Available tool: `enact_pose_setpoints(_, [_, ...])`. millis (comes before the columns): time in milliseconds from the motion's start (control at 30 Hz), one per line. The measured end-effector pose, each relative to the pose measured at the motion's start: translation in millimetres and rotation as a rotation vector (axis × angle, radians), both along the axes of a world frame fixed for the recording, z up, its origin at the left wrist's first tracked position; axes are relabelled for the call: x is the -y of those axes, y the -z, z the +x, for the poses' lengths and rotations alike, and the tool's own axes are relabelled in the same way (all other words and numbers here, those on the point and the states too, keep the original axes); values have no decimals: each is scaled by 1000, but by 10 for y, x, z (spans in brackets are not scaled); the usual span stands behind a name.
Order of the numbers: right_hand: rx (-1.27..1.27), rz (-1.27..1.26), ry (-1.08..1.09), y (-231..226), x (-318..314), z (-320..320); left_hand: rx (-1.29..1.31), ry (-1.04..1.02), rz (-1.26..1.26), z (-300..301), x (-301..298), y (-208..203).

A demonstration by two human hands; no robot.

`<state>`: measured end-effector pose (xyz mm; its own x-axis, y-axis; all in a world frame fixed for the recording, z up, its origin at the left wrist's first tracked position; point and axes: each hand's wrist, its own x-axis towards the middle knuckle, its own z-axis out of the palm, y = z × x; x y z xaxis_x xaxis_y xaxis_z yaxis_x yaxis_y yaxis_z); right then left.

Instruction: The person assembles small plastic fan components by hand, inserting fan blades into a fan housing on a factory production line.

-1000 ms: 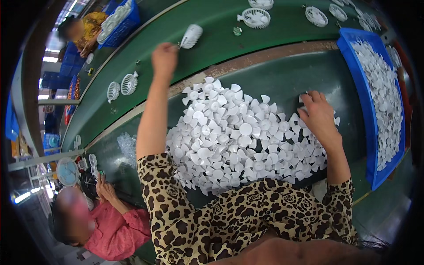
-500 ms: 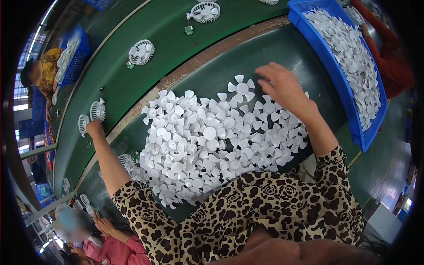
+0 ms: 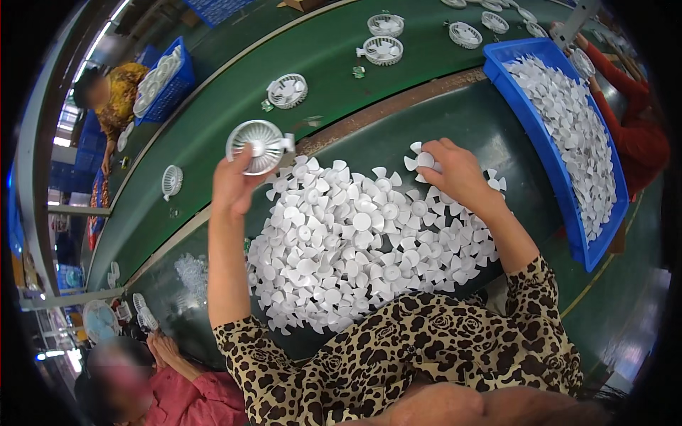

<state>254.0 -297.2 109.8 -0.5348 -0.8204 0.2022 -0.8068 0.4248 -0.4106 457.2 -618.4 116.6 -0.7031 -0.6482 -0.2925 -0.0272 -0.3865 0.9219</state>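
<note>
My left hand (image 3: pixel 238 181) grips a round white fan housing (image 3: pixel 256 145) with radial slats, raised near the belt's edge. A short stub sticks out from its right side. Over on the right, my right hand (image 3: pixel 458 170) pinches a white fan blade (image 3: pixel 420 160), its fingertips on the hub and its vanes pointing away from me. Between my forearms spreads a big heap of loose white fan blades (image 3: pixel 341 241), several layers deep, on the dark green table (image 3: pixel 398 124).
Beyond the table runs a green conveyor belt (image 3: pixel 213 121) carrying several fan housings (image 3: pixel 288 91), some with small circuit boards attached. A blue bin (image 3: pixel 584 255) full of blades stands right. Clear plastic bits (image 3: pixel 192 277) lie left. Co-workers sit at the lower left, far left and right.
My left hand has lifted a fan housing off the belt and brought it right, toward the heap. My right hand, empty before, has come down and taken a fan blade.
</note>
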Motion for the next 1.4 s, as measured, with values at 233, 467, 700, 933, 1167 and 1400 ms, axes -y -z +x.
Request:
enact_pose_setpoints(233, [72, -428, -238, -569, 253, 615, -46, 163, 72, -300, -873, -89])
enact_pose_setpoints(467, [-290, -391, -232, -308, 314, 549, -152, 189, 69, -441, -1572, -210])
enact_pose_setpoints(700, [-124, -417, -200, -238, 258, 639, -97, 270, -88, -419, -1764, -216])
enact_pose_setpoints(933, [74, -468, -261, -396, 100, 493, -53, 318, -566, -253, -1707, -359])
enact_pose_setpoints(1167, [374, -294, -242, -48, 236, 433, 123, 420, -894, -202, -1633, -346])
enact_pose_setpoints(1400, [330, -273, 76, -390, -268, -235, -2, 163, -290, -771, -336, -100])
